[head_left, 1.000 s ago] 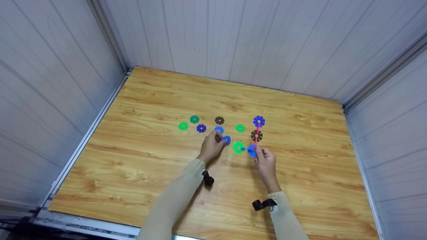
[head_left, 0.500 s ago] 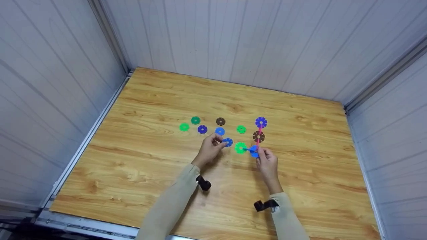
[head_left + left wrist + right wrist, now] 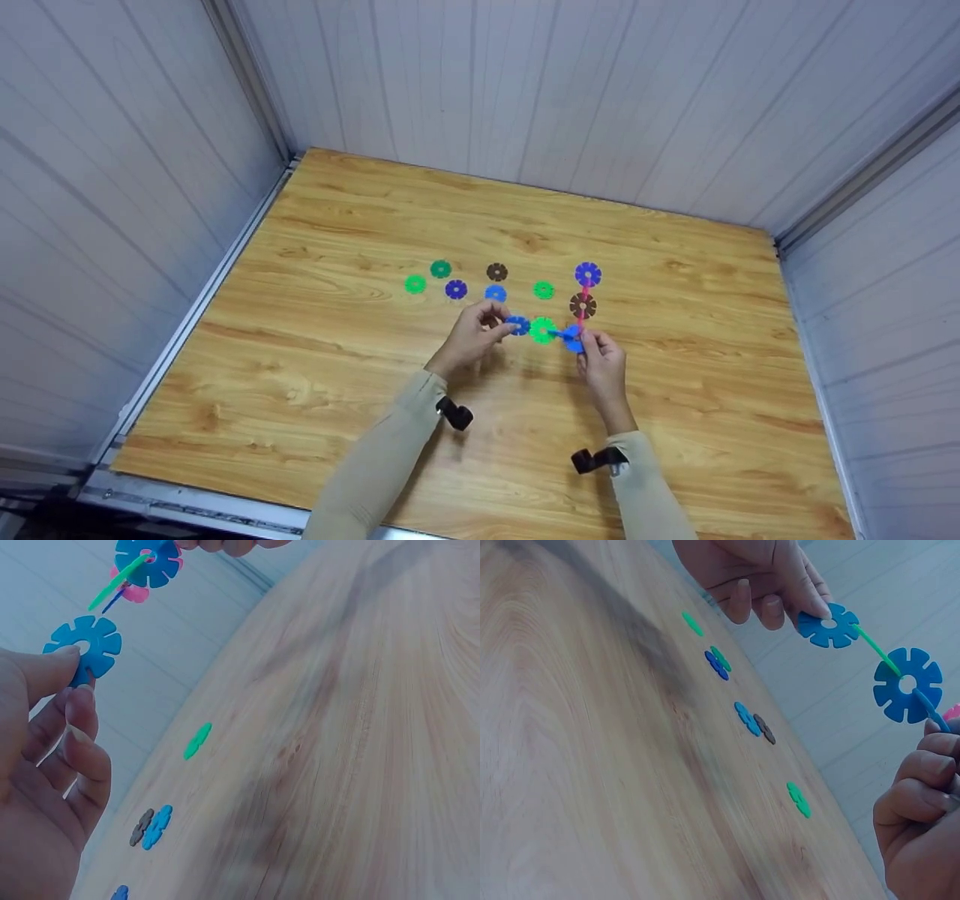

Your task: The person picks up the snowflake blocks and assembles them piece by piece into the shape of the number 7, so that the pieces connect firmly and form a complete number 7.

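Note:
My left hand (image 3: 471, 336) pinches a blue notched plastic disc (image 3: 103, 658) between thumb and fingers, above the table. My right hand (image 3: 604, 371) grips a chain of linked notched discs at its near end, around a blue disc (image 3: 573, 339). From there the chain runs away through pink pieces (image 3: 586, 288) and a brown disc (image 3: 583, 306) to a purple disc (image 3: 588, 274). On its left side a green disc (image 3: 541, 330) sticks out, joined through another blue disc (image 3: 889, 701). The left hand's disc meets the green one's edge; whether their slots interlock I cannot tell.
Loose discs lie on the wooden table (image 3: 360, 337) beyond the hands: light green (image 3: 415, 284), dark green (image 3: 441, 268), purple (image 3: 456, 289), brown (image 3: 496, 271), blue (image 3: 495, 293) and green (image 3: 544, 290). Pale panel walls (image 3: 480, 90) stand at the back and sides.
My left hand has drawn back from the loose blue disc and moved its own blue disc right, up to the chain's green disc. The right hand keeps its grip, nearly still.

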Demonstrator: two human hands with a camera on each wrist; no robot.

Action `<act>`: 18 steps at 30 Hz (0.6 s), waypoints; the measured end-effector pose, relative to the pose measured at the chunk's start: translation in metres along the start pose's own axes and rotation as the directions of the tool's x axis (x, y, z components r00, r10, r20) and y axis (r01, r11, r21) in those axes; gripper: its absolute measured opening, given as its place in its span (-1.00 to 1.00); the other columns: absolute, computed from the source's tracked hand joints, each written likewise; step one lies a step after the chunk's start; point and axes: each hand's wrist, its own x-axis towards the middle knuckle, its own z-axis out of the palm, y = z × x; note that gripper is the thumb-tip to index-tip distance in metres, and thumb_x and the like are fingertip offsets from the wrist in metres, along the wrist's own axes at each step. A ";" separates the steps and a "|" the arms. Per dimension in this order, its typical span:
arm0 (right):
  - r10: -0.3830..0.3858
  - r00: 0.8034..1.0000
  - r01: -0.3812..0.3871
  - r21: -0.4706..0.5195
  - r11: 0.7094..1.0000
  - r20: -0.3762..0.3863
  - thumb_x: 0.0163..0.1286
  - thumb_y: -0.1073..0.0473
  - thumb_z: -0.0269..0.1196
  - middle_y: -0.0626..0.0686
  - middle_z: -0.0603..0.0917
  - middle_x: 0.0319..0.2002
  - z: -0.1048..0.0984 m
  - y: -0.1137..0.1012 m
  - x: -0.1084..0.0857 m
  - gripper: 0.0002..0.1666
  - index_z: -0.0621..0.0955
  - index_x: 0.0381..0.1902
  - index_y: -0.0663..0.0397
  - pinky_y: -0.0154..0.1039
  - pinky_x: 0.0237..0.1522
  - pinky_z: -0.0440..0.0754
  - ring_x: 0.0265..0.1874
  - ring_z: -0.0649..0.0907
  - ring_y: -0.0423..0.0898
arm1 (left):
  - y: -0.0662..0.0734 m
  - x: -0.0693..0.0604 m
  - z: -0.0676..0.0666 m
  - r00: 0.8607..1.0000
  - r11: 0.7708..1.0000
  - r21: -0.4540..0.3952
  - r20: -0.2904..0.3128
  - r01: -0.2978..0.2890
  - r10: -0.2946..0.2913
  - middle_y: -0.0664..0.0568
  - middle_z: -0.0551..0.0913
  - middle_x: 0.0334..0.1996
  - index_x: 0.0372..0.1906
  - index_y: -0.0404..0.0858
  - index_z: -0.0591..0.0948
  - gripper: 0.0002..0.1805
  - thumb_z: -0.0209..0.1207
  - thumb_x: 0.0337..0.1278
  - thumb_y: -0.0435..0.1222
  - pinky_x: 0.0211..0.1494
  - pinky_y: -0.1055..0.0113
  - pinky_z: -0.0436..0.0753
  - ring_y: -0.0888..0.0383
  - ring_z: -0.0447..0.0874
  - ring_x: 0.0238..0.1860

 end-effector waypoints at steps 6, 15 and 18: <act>-0.011 1.000 0.011 -0.010 1.000 0.006 0.57 0.24 0.05 -0.04 0.39 -0.73 0.000 -0.001 0.000 -0.70 0.57 -0.33 0.34 -0.45 -0.75 0.22 -0.80 0.31 -0.27 | 0.003 0.000 -0.002 0.994 0.994 0.027 0.039 -0.105 0.104 -0.27 0.60 -0.31 -0.26 -0.54 0.55 -0.91 0.23 0.21 -0.56 -0.31 0.33 0.54 -0.13 0.55 -0.33; 0.006 1.000 -0.006 0.004 1.000 -0.001 0.56 0.25 0.07 -0.04 0.39 -0.74 -0.003 0.001 0.001 -0.70 0.57 -0.37 0.32 -0.45 -0.75 0.23 -0.80 0.31 -0.27 | 0.011 -0.001 -0.004 0.995 0.995 0.024 0.043 -0.092 0.091 -0.20 0.63 -0.33 -0.29 -0.47 0.57 -0.94 0.24 0.19 -0.57 -0.41 0.44 0.48 0.03 0.56 -0.34; 0.008 1.000 -0.008 0.006 1.000 -0.004 0.57 0.24 0.06 -0.04 0.39 -0.74 -0.003 0.002 0.001 -0.70 0.56 -0.37 0.30 -0.45 -0.76 0.22 -0.80 0.30 -0.27 | 0.011 0.000 -0.004 0.994 0.994 0.071 0.071 -0.084 0.079 -0.21 0.63 -0.32 -0.27 -0.45 0.59 -0.95 0.24 0.21 -0.55 -0.44 0.46 0.46 0.01 0.56 -0.31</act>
